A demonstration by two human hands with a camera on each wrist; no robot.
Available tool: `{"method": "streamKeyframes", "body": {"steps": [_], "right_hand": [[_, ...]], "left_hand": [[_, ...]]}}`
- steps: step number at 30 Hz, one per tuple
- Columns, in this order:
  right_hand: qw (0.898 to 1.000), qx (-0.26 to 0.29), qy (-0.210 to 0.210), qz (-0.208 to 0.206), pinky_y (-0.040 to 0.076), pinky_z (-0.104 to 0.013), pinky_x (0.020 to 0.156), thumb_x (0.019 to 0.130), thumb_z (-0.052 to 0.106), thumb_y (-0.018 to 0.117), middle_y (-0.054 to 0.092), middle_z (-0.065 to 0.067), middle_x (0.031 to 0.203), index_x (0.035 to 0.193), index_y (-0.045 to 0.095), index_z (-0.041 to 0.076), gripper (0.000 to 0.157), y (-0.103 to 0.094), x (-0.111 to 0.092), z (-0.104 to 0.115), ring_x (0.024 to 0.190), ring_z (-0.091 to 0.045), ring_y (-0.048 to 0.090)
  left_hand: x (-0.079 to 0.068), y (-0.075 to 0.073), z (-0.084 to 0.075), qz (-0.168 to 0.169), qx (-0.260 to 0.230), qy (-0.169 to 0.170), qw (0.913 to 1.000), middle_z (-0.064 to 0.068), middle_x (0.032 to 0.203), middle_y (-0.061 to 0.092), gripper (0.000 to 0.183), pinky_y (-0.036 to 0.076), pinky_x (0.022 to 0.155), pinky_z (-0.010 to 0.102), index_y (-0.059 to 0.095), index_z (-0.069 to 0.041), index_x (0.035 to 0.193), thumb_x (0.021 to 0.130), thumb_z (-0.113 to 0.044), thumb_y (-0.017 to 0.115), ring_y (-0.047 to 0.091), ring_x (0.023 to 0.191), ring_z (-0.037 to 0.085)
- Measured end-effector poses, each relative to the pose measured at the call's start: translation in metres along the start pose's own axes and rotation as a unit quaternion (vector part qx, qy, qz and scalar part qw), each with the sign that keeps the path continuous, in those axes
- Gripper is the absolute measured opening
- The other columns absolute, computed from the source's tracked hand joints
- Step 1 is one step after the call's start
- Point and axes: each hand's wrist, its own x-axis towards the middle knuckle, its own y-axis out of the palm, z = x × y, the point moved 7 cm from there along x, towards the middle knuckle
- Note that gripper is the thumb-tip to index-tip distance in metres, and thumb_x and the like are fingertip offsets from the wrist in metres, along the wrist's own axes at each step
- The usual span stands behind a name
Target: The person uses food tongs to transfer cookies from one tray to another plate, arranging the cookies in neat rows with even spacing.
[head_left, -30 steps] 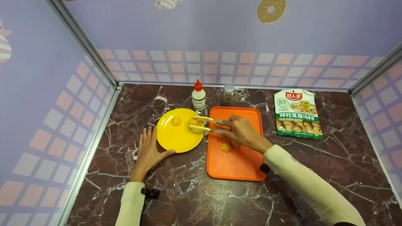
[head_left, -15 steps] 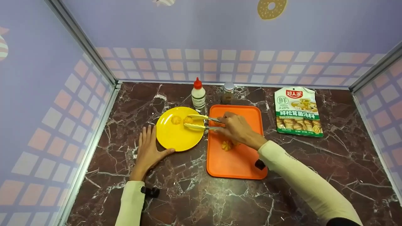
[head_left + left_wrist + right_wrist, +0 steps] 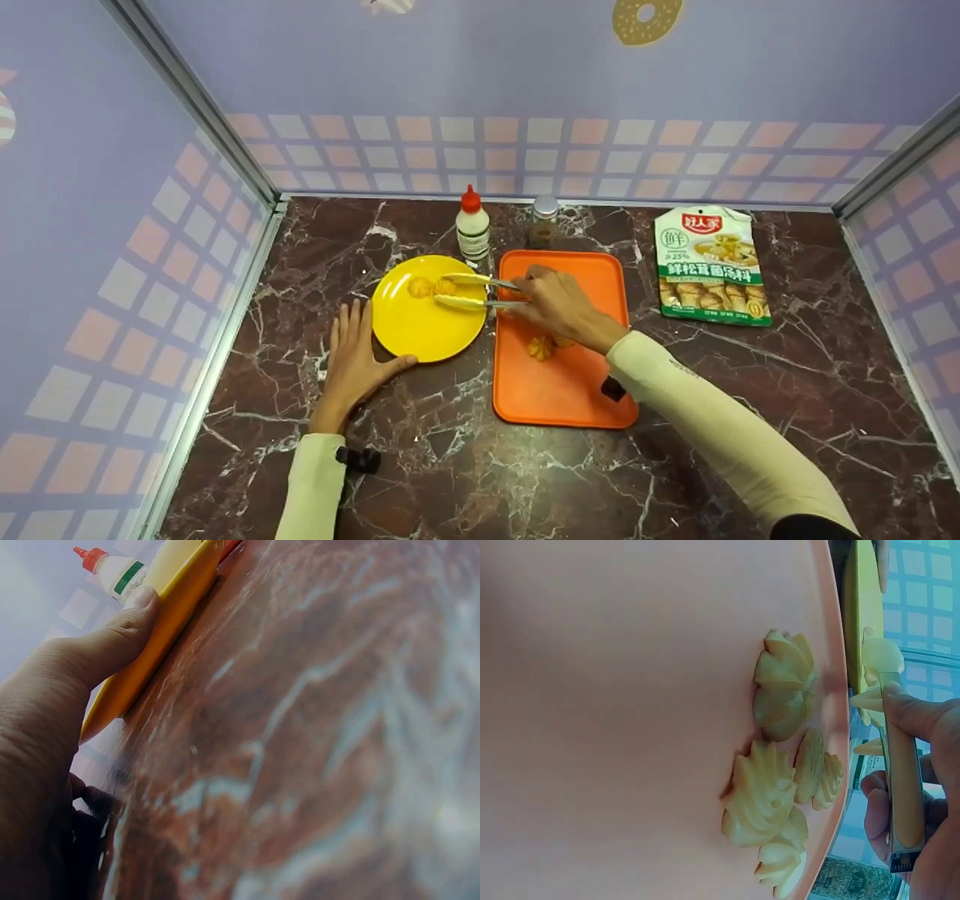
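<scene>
My left hand (image 3: 355, 371) lies at the left of a yellow plate (image 3: 427, 337), fingers straight along its edge. In the left wrist view the thumb (image 3: 124, 641) presses on the rim. My right hand (image 3: 562, 304) grips tongs (image 3: 463, 302) with yellow tips, which reach left over the plate. Two piped, swirl-shaped cookies sit on the plate: one (image 3: 420, 287) apart from the tongs, the other (image 3: 445, 286) at the tips. On the orange tray (image 3: 562, 397) below the right hand lie several more cookies (image 3: 761, 791), partly hidden by the hand in the head view.
Behind the plate stands a squeeze bottle (image 3: 473, 229) with a red cap. A small jar (image 3: 544, 225) with a grey lid is right of it, behind the tray. A green and white food pouch (image 3: 711, 266) lies at the right. Patterned panels (image 3: 525, 150) enclose the marble-look table.
The tongs and right hand have moved left across the plate. The cookie at the tips shifted left, up beside the other one. The left hand stays put.
</scene>
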Motion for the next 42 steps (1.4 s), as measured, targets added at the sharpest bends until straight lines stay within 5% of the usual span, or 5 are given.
{"method": "streamKeyframes", "body": {"steps": [25, 33, 42], "right_hand": [[0.999, -0.037, -0.003, -0.006, 0.062, -0.044, 0.059, 0.097, 0.036, 0.088, 0.068, -0.015, 0.095, 0.112, 0.082, -0.002, 0.041, -0.003, 0.003, 0.002, 0.071, -0.028, 0.067], [1.0, 0.007, 0.018, -0.004, 0.058, -0.042, 0.057, 0.099, 0.035, 0.087, 0.066, -0.015, 0.096, 0.124, 0.081, 0.0, 0.043, -0.013, -0.007, -0.007, 0.07, -0.026, 0.061], [0.999, -0.008, 0.014, -0.046, 0.054, -0.042, 0.055, 0.093, 0.029, 0.091, 0.066, -0.015, 0.091, 0.117, 0.081, -0.001, 0.04, -0.028, -0.023, -0.021, 0.067, -0.026, 0.061]], "left_hand": [[0.0, 0.002, -0.003, -0.011, -0.008, 0.01, 0.9999, 0.029, 0.181, 0.007, 0.139, -0.007, 0.136, 0.061, 0.014, -0.002, 0.177, 0.08, -0.073, 0.086, -0.004, 0.169, 0.048], [0.001, 0.002, -0.002, -0.002, -0.003, 0.007, 1.0, 0.028, 0.182, 0.005, 0.14, -0.009, 0.136, 0.059, 0.011, -0.003, 0.177, 0.081, -0.071, 0.087, -0.006, 0.169, 0.046], [0.001, -0.001, 0.0, -0.004, -0.001, 0.005, 1.0, 0.026, 0.183, 0.005, 0.14, -0.01, 0.136, 0.057, 0.011, -0.004, 0.177, 0.08, -0.069, 0.088, -0.006, 0.17, 0.044]]}}
